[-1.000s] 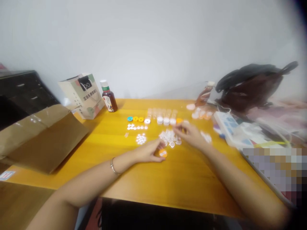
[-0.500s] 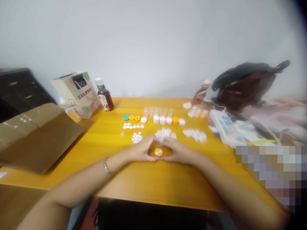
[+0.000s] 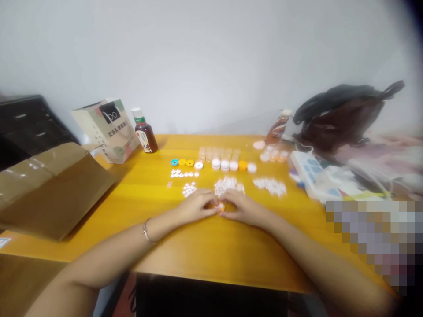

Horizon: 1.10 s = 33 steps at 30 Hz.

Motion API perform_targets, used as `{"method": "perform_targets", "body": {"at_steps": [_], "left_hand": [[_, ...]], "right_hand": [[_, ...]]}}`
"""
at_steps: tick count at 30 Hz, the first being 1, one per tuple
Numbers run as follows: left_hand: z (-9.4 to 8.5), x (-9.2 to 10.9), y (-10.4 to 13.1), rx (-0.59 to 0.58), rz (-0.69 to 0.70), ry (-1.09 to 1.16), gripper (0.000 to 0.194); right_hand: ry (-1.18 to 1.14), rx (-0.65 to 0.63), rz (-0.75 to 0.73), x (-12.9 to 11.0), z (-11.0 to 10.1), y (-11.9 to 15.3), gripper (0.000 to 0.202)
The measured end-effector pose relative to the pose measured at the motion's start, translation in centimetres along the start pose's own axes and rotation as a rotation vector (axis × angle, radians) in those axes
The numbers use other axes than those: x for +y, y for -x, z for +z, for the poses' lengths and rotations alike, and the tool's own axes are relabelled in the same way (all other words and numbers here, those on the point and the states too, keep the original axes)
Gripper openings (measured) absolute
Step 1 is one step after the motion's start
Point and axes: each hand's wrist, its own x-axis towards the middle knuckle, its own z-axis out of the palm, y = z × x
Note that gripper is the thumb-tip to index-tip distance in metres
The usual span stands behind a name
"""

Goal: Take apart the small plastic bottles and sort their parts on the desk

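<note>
A small orange cap with white bits on its top is partly hidden between my fingertips, low over the table. My left hand closes on it from the left, thumb and forefinger bent at its edge. From the other side, the thumb and forefinger of my right hand meet it. Just beyond the hands lie small white discs on the left and a heap of small clear-white parts in the middle. Another pile of white parts lies to the right.
Farther back stand rows of white and orange caps, yellow rings and clear cups. A cardboard box, paper bag and dark bottle occupy the left. A second bottle, white tray and dark bag are right.
My fingertips have drawn in around the orange cap, which lay in the gap between my curved hands before. More of it is now covered. The piles have stayed put.
</note>
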Motion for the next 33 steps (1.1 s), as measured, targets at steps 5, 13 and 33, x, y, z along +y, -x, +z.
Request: {"method": "perform_targets", "body": {"at_steps": [5,13,33], "left_hand": [[0.6,-0.2,-0.3,-0.043,-0.232,0.117,0.025],[0.5,0.8,-0.3,0.005,-0.278,-0.034,0.018],[1.1,1.4,0.2,0.052,0.114,-0.653,0.019]], "right_hand": [[-0.01,0.031,0.016,-0.1,0.1,-0.2,0.012],[0.034,0.056,0.02,0.0,0.5,-0.2,0.01],[0.073,0.115,0.024,0.1,1.1,-0.3,0.008]]}}
